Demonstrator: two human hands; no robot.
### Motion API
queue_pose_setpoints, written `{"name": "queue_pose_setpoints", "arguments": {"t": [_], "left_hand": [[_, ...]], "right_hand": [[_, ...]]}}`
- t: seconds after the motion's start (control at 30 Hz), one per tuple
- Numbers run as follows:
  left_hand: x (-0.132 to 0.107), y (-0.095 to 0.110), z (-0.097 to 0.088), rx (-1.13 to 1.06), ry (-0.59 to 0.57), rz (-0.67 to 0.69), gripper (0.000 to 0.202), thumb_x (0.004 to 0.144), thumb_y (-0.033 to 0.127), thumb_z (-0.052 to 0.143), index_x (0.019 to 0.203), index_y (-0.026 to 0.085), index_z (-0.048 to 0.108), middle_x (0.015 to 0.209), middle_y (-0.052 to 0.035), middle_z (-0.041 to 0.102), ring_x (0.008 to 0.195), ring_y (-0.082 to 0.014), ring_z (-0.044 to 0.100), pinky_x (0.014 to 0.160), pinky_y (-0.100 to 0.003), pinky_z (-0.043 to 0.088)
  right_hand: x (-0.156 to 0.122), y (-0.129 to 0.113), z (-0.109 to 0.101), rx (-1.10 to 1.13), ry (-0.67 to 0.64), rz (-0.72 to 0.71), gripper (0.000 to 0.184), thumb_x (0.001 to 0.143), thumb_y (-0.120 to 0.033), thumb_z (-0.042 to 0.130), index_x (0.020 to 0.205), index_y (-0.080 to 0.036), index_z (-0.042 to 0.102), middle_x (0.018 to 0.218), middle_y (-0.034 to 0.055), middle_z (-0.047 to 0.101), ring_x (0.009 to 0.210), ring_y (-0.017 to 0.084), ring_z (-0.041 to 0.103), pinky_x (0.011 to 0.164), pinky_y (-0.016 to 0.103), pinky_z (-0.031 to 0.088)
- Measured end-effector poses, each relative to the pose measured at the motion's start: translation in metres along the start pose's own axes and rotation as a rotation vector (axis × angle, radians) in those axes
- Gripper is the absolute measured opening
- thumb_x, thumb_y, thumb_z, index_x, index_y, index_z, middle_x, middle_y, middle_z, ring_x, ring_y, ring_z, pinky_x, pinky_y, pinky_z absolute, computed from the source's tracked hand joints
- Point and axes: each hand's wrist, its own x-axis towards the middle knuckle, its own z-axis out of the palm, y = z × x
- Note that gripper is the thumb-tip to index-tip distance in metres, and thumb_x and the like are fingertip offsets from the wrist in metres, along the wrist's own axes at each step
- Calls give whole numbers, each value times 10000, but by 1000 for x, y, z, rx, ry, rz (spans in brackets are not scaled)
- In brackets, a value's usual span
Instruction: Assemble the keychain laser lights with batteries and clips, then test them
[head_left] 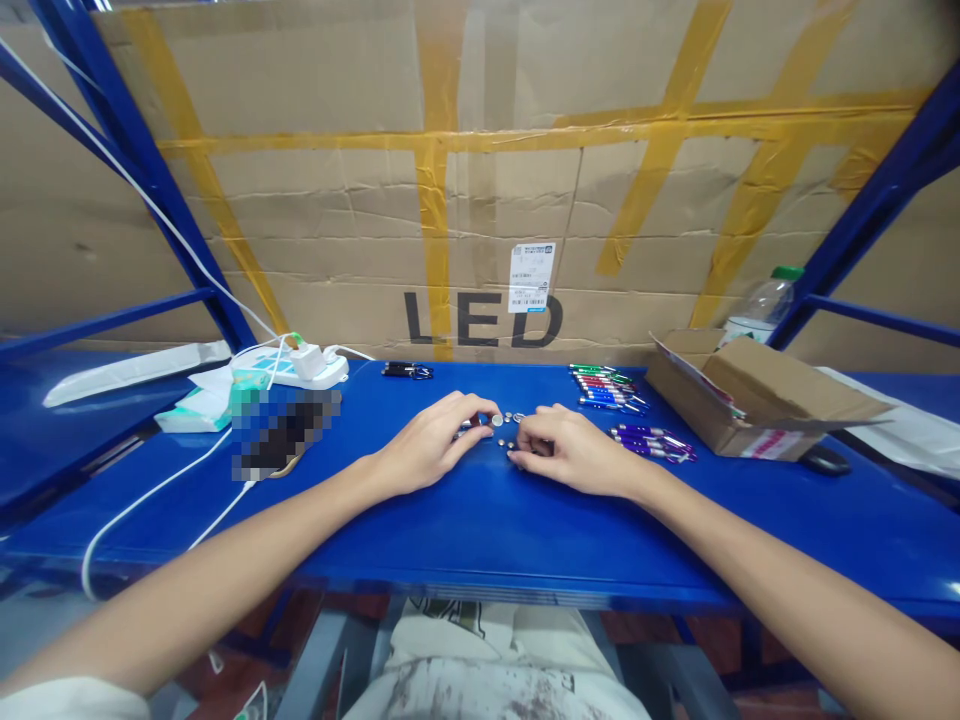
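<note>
My left hand (431,440) is closed, thumb and fingers pinching a small metal tube with a round pale end (496,421), like the body of a mini flashlight. Most of that tube is hidden by the fingers. Opposite it, my right hand (566,447) is curled, thumb and forefinger close together low over the blue table (480,540). Whatever lies between those fingertips is too small to make out. Several tiny round metal pieces, like button cells (502,443), lie between the hands. A small ring (519,417) sits just beyond my right fingers.
Mini flashlights with clips lie at right in coloured rows, red ones (600,383) and purple ones (651,442) among them. Black ones (407,370) lie at back. An open carton (750,390) stands right; a phone (289,435), power strip (311,368) and cables are left.
</note>
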Motion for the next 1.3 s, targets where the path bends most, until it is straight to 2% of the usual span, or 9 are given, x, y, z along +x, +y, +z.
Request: {"name": "queue_pose_setpoints", "arguments": {"t": [0.17, 0.3, 0.4, 0.57, 0.7, 0.83, 0.97, 1.3], "left_hand": [[0, -1, 0, 2, 5, -25, 207, 1123, 316, 503, 1280, 221, 599, 1196, -71, 700, 1018, -203, 650, 943, -347, 531], [-1, -3, 1, -56, 16, -92, 244, 1133, 320, 460, 1340, 229, 552, 1264, -84, 692, 1116, -212, 687, 986, -359, 544], [-1, -2, 2, -121, 0, -119, 250, 1128, 346, 478, 1345, 236, 533, 1259, -83, 710, 1163, -222, 706, 1014, -366, 546], [0, 4, 1, -186, -54, -156, 239, 1095, 381, 562, 1284, 236, 542, 1180, -65, 745, 1099, -222, 740, 951, -350, 553], [1, 8, -1, -168, -71, -148, 211, 1077, 383, 595, 1219, 228, 572, 1128, -46, 732, 1000, -199, 722, 901, -331, 543], [1, 8, -1, -173, -81, -140, 203, 1061, 390, 617, 1177, 225, 592, 1087, -39, 704, 929, -189, 683, 860, -325, 543], [1, 7, 0, -186, -103, -165, 213, 1059, 400, 614, 1172, 220, 594, 1055, -37, 697, 901, -188, 669, 838, -327, 536], [2, 6, 2, -265, -130, -213, 237, 1055, 413, 627, 1189, 219, 600, 1004, -16, 699, 843, -166, 657, 766, -292, 496]], "right_hand": [[-1, -5, -6, -19, -103, 8, 98, 950, -288, 726, 914, -210, 677, 840, 18, 689, 856, 225, 576, 852, 368, 347], [-1, -6, -7, -21, -169, 8, 48, 942, -250, 696, 917, -209, 689, 795, 4, 660, 858, 225, 551, 883, 390, 318], [-1, -5, -6, -21, -177, 13, 37, 942, -238, 683, 925, -209, 697, 772, -2, 638, 858, 225, 541, 894, 400, 303], [-2, -3, -5, -14, -169, 10, 47, 923, -182, 659, 942, -208, 692, 766, -9, 619, 853, 220, 536, 901, 401, 301], [-3, -2, -4, -5, -126, 13, 47, 940, -179, 636, 956, -214, 663, 799, 1, 634, 853, 223, 546, 895, 395, 323], [-3, -1, -5, -47, -26, 28, 21, 989, -231, 601, 969, -233, 608, 807, 14, 647, 850, 239, 556, 848, 379, 348], [-3, 1, -4, -39, 73, 39, 19, 1018, -231, 555, 1001, -238, 550, 882, 33, 712, 848, 238, 600, 865, 396, 370], [-4, 1, -5, -19, 183, 18, 15, 1019, -254, 558, 1020, -247, 572, 974, 48, 683, 907, 244, 581, 860, 390, 417]]}}
